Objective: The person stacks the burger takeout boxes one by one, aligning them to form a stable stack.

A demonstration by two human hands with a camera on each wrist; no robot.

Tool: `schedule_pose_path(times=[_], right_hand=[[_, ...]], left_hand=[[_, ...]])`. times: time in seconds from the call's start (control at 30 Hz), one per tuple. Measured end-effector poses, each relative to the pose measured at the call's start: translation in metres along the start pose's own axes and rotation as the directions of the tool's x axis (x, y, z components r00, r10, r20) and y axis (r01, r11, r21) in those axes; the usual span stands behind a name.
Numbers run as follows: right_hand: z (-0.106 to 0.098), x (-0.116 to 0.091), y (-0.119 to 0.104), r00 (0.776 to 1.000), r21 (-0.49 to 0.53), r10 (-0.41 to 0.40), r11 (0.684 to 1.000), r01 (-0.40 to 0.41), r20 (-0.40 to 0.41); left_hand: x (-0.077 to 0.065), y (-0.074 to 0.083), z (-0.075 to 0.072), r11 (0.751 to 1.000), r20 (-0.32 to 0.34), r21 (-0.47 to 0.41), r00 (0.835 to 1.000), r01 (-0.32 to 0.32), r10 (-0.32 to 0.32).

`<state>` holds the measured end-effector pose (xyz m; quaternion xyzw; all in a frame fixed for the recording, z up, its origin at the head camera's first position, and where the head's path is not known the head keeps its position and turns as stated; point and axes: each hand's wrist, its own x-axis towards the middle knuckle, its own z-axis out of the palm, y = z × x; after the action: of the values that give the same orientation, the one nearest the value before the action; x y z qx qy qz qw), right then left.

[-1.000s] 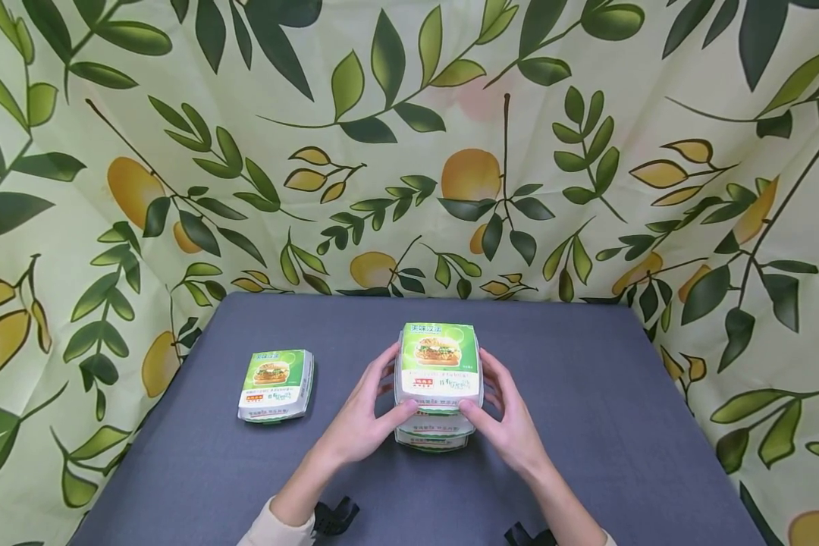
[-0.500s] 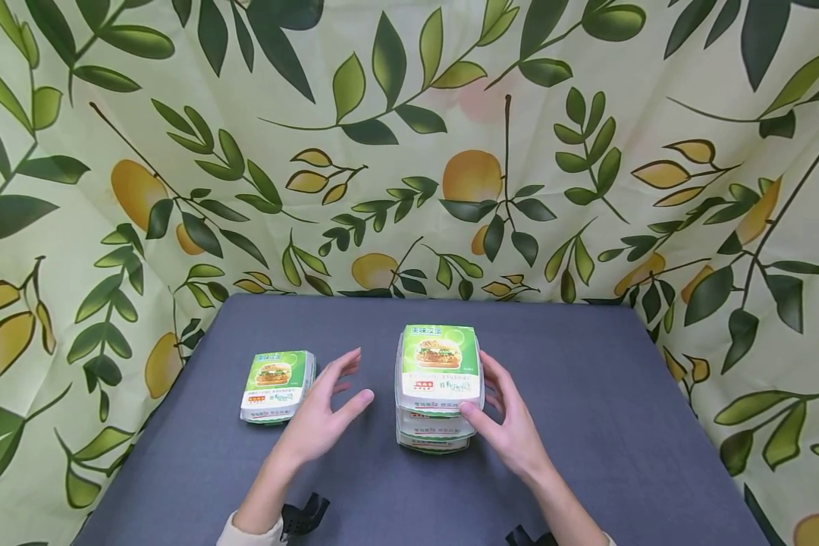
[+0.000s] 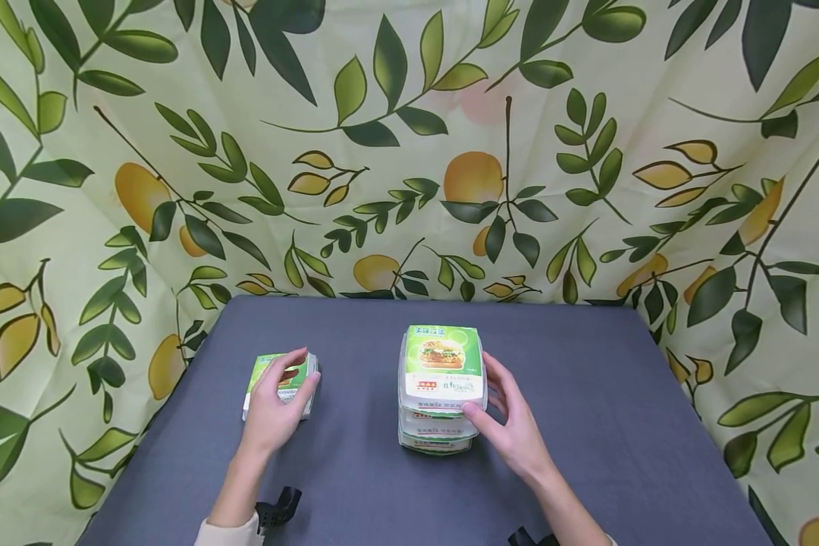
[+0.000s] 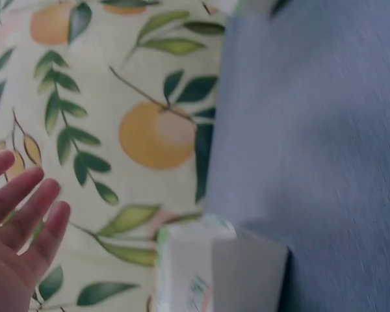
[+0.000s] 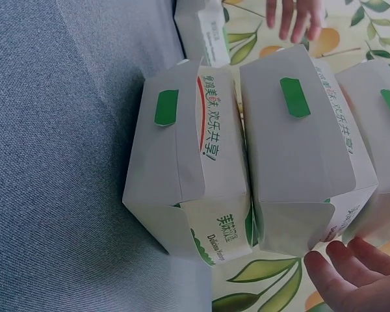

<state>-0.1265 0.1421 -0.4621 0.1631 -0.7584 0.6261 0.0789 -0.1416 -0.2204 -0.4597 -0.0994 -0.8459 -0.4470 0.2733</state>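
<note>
Three white and green burger boxes stand stacked: the top box [image 3: 444,368], a middle box [image 3: 437,427] and a bottom box [image 3: 435,447]. My right hand [image 3: 512,425] rests at the stack's right side, thumb on the top box's front corner. In the right wrist view, its fingertips [image 5: 320,263] lie close against the boxes. To the left, a single matching burger box [image 3: 262,364] sits on the table. Over it hovers my left hand [image 3: 276,402], fingers spread and holding nothing, partly covering its lid. In the left wrist view, a box [image 4: 247,273] shows below my relaxed fingers.
A dark blue-grey cloth [image 3: 362,485] covers the table. Behind and beside it hangs a curtain [image 3: 409,152] printed with leaves and oranges. Table surface separates the lone box from the stack. Each wrist wears a black mount [image 3: 278,508].
My left hand has let go of the top box and moved left, over the single box. My right hand has stayed at the stack, which keeps its place.
</note>
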Motion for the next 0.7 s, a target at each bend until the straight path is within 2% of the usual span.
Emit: schedule_pose_path(times=[0.13, 0.23, 0.37, 0.47, 0.53, 0.63, 0.7], right_hand=[[0.000, 0.000, 0.001, 1.000, -0.005, 0.002, 1.000, -0.002, 0.004], [0.000, 0.000, 0.002, 1.000, -0.008, 0.003, 1.000, -0.003, 0.004], [0.000, 0.000, 0.002, 1.000, -0.007, 0.000, 1.000, 0.000, 0.002], [-0.001, 0.000, 0.002, 1.000, -0.008, -0.002, 1.000, 0.002, 0.003], [-0.001, -0.001, 0.002, 1.000, -0.009, 0.002, 1.000, -0.002, 0.005], [-0.001, -0.001, 0.002, 1.000, -0.014, 0.008, 1.000, -0.008, 0.008], [-0.001, -0.002, 0.001, 1.000, -0.016, 0.011, 1.000, -0.011, 0.009]], left_hand=[[0.000, -0.019, -0.006, 0.995, -0.067, 0.079, 0.996, -0.055, 0.060], [0.000, -0.028, -0.012, 0.991, -0.079, 0.132, 0.996, -0.029, 0.039], [0.000, -0.039, -0.022, 0.981, -0.064, 0.181, 0.996, 0.072, -0.062], [-0.002, -0.046, -0.030, 0.964, -0.035, 0.223, 0.989, 0.145, -0.141], [-0.003, -0.049, -0.035, 0.952, -0.011, 0.253, 0.985, 0.171, -0.174], [-0.005, -0.054, -0.041, 0.933, 0.040, 0.283, 0.969, 0.223, -0.243], [-0.007, -0.058, -0.044, 0.921, 0.073, 0.284, 0.952, 0.267, -0.299]])
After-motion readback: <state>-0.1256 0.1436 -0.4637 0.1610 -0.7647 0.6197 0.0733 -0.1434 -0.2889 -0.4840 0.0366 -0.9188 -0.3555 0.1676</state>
